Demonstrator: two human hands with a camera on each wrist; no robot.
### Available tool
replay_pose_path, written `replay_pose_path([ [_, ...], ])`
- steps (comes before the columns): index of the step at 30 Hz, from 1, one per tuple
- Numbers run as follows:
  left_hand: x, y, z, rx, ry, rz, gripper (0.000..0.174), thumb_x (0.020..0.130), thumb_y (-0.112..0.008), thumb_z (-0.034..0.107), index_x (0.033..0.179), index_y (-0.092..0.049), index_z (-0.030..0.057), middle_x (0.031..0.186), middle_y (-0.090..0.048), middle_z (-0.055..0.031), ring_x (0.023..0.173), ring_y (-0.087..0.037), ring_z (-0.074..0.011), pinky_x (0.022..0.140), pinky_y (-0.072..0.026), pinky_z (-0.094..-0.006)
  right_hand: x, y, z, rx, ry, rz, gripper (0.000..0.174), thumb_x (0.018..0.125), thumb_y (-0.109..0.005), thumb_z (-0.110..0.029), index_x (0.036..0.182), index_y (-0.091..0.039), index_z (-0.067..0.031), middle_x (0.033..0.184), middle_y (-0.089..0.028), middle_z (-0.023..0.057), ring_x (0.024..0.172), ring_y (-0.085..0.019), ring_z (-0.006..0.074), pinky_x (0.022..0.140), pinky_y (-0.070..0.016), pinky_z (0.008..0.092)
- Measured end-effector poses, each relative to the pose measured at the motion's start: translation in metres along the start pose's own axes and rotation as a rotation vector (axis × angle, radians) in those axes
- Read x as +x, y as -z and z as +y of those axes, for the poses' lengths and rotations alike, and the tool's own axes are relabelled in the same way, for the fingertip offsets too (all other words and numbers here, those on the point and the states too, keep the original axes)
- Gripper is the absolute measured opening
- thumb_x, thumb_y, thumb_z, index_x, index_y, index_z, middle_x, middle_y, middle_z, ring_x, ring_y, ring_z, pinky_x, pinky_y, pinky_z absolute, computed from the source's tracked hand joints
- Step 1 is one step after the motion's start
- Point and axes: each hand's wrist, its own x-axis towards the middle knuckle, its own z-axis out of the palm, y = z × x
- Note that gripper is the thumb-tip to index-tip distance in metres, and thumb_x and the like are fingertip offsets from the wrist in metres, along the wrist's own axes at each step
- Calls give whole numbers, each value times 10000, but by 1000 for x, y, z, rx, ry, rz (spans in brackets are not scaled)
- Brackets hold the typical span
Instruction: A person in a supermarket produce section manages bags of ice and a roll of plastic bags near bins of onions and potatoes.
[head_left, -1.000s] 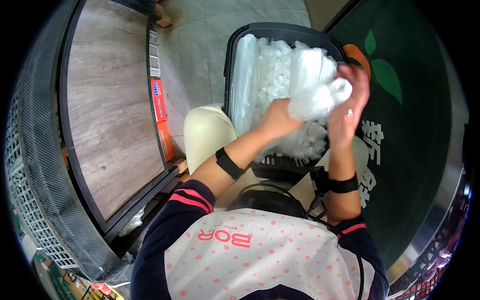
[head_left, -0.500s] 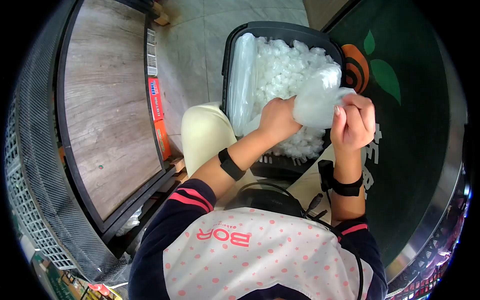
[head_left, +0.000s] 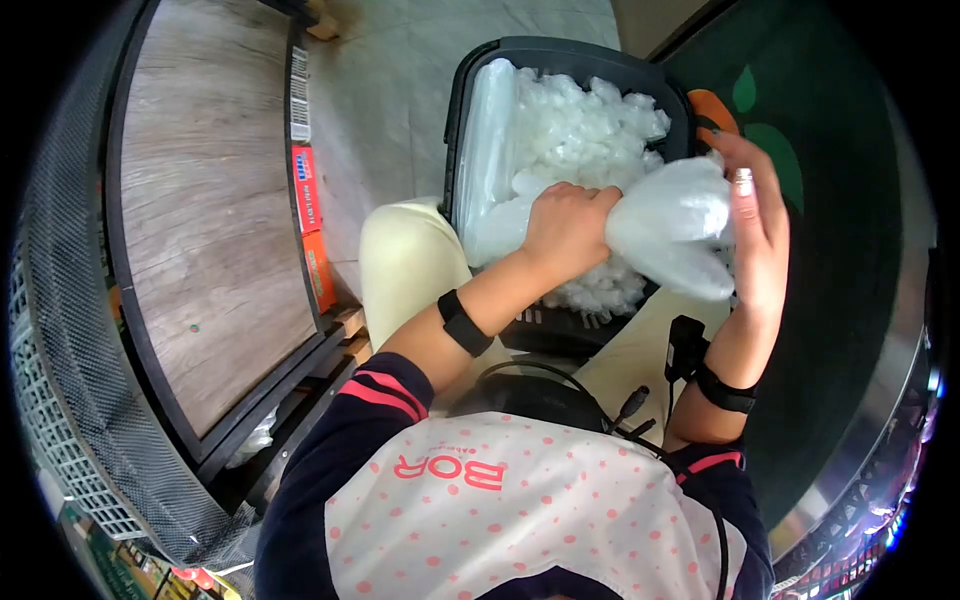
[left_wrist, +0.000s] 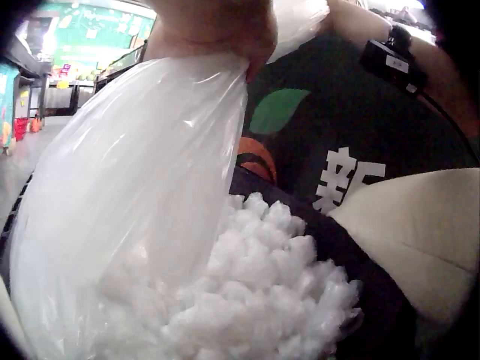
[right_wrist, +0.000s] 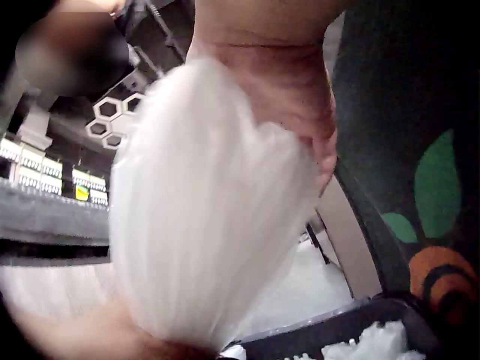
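My left hand (head_left: 570, 230) grips the gathered neck of a translucent plastic bag (head_left: 670, 230), its fingers curled round it over the basket. One end of the bag puffs out to the right in rounded lobes. In the left wrist view the wide part of the bag (left_wrist: 127, 187) hangs below that hand, over a heap of crumpled white plastic bunches (left_wrist: 262, 277). At the puffed end my right hand (head_left: 755, 215) is raised, its fingers extended and thumb apart. The right wrist view has this hand (right_wrist: 289, 97) behind the bag's lobes, fingertips partly hidden.
A dark plastic basket (head_left: 560, 45) stands between the person's knees, with a long smooth plastic bundle (head_left: 487, 140) along its left side. A wood-topped stand (head_left: 210, 200) is at the left. A dark green panel (head_left: 830, 330) with leaf graphics closes off the right.
The right hand has gone from curled fingers near the bag to extended fingers farther right. The bag's free end has swung right and spread into lobes. The left hand keeps its grip.
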Motion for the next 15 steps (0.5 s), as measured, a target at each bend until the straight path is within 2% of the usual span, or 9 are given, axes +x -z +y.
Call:
replay_pose_path([
  [1,1,0,0,-1,-62,39,220,575,-628,140,768,-547,73,616,-566,-110,609,-546,-323,625,-433,-377,0,6,8,134,-135,-94,406,846,-526,-311,1099,-524,7,1034,-548,87,917,-496,158,797,-384,259],
  [2,1,1,2,-5,-62,42,220,575,-628,140,768,-547,73,616,-566,-110,609,-546,-323,625,-433,-377,-1,13,8,239,-209,-215,415,829,-556,-294,1112,-518,7,1057,-536,98,927,-495,164,804,-378,255],
  [4,-2,2,6,-123,-46,-5,253,569,-650,175,781,-548,80,622,-567,-111,620,-552,-321,626,-436,-387,-5,9,7,308,-66,-309,301,808,-591,-205,1006,-559,19,925,-562,71,806,-504,114,712,-393,221],
  [5,-3,0,6,-125,-46,-7,253,569,-650,175,781,-548,80,622,-567,-111,620,-552,-321,626,-436,-387,-6,12,12,308,-69,-309,301,808,-591,-205,1006,-559,19,925,-562,71,806,-504,114,712,-393,221],
  [7,-6,-5,5,-154,-60,-37,287,577,-666,232,790,-551,78,643,-575,-127,653,-561,-321,630,-438,-404,-6,20,19,42,-217,-291,137,773,-617,-89,845,-579,21,737,-544,15,652,-464,55,592,-375,188],
  [8,-6,-7,5,-156,-61,-39,287,577,-666,232,790,-551,78,643,-575,-127,653,-561,-321,630,-438,-404,-10,19,19,41,-219,-289,137,773,-617,-89,845,-579,21,737,-544,15,652,-464,55,592,-375,188],
  [10,-4,-10,4,-247,40,-131,306,609,-656,270,829,-565,79,693,-593,-138,702,-565,-331,640,-441,-414,-15,9,2,-132,-99,-58,64,747,-616,-2,734,-558,20,617,-483,-28,566,-407,24,517,-336,171],
  [14,-7,-20,-5,-396,5,-104,313,638,-640,297,866,-576,92,738,-604,-139,728,-563,-344,636,-445,-416,-16,7,-9,-13,-8,29,61,732,-626,21,705,-573,6,619,-518,-26,572,-427,33,529,-341,172],
  [15,-9,-21,-7,-401,-3,-86,305,647,-636,292,881,-582,103,754,-607,-136,730,-564,-346,637,-450,-410,-16,12,-6,-45,20,-87,117,761,-624,-64,846,-589,9,759,-575,27,671,-492,76,620,-388,204],
])
